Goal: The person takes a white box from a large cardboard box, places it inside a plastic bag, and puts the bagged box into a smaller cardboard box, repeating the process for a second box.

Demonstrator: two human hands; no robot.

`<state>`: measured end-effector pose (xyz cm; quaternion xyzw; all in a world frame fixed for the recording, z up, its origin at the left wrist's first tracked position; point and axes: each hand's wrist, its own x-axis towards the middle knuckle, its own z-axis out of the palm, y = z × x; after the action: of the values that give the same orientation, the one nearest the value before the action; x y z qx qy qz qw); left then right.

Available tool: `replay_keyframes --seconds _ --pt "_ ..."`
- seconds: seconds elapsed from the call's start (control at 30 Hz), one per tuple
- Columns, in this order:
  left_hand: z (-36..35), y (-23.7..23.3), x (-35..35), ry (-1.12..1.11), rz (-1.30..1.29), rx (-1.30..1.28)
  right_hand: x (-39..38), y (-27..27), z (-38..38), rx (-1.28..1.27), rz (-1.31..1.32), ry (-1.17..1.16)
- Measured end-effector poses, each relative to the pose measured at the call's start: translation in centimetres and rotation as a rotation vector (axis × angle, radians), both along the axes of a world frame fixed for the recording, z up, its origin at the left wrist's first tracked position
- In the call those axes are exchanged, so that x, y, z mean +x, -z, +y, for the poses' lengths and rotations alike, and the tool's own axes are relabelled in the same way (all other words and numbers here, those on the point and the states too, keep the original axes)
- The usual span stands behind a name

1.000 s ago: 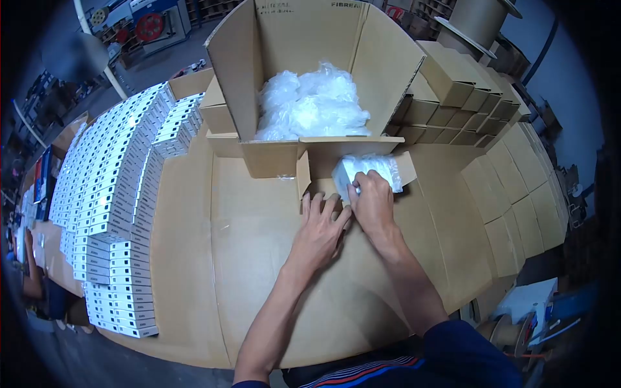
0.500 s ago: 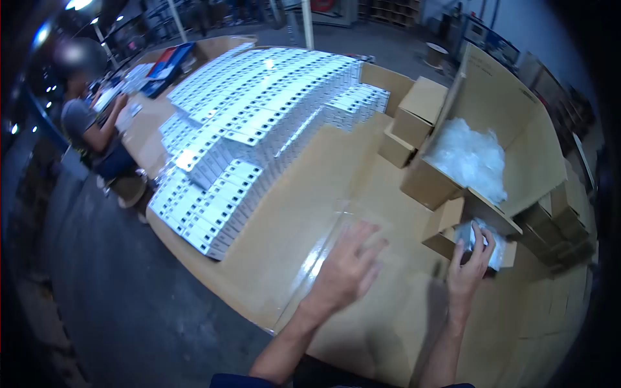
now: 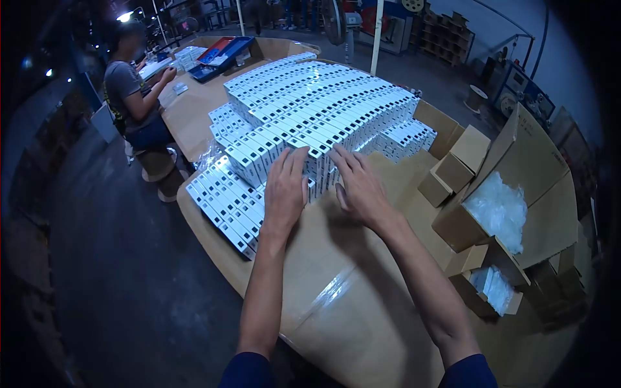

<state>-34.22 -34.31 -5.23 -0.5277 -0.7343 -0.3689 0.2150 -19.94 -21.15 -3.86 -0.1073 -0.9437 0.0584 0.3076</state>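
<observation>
A big stack of small white boxes (image 3: 304,110) covers the far left of the cardboard-covered table (image 3: 362,284). My left hand (image 3: 286,187) lies flat on the near edge of that stack, fingers together and stretched forward. Close beside it, my right hand (image 3: 359,183) also rests on the stack's front boxes, fingers spread. Neither hand has closed around a box. At the right, a small brown carton (image 3: 495,291) holds white plastic-wrapped packets.
A large open cardboard box (image 3: 517,187) with clear plastic bags inside stands at the right, small brown cartons (image 3: 456,165) behind it. Another person (image 3: 132,90) sits at the table's far left end by a blue tray (image 3: 226,50). Dark floor lies to the left.
My view has swung left from the open carton to the white boxes. My right hand has left the packets in the small carton, and both hands have moved onto the stack's front edge.
</observation>
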Motion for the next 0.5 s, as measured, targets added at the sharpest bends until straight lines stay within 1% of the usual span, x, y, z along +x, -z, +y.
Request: replay_keyframes --seconds 0.13,0.23,0.33,0.5 --pt "-0.2 0.4 -0.5 -0.003 0.006 0.009 -1.8 0.4 1.0 0.037 -0.071 0.037" --pt "-0.1 0.6 -0.8 0.001 0.004 0.027 -2.3 1.3 1.3 0.066 -0.052 0.041" --pt "0.2 0.9 -1.0 -0.037 -0.001 0.09 -2.2 1.5 1.5 0.045 -0.095 0.06" --pt "-0.4 0.4 -1.0 -0.051 0.006 0.076 -2.4 1.6 1.1 0.045 -0.104 0.076"
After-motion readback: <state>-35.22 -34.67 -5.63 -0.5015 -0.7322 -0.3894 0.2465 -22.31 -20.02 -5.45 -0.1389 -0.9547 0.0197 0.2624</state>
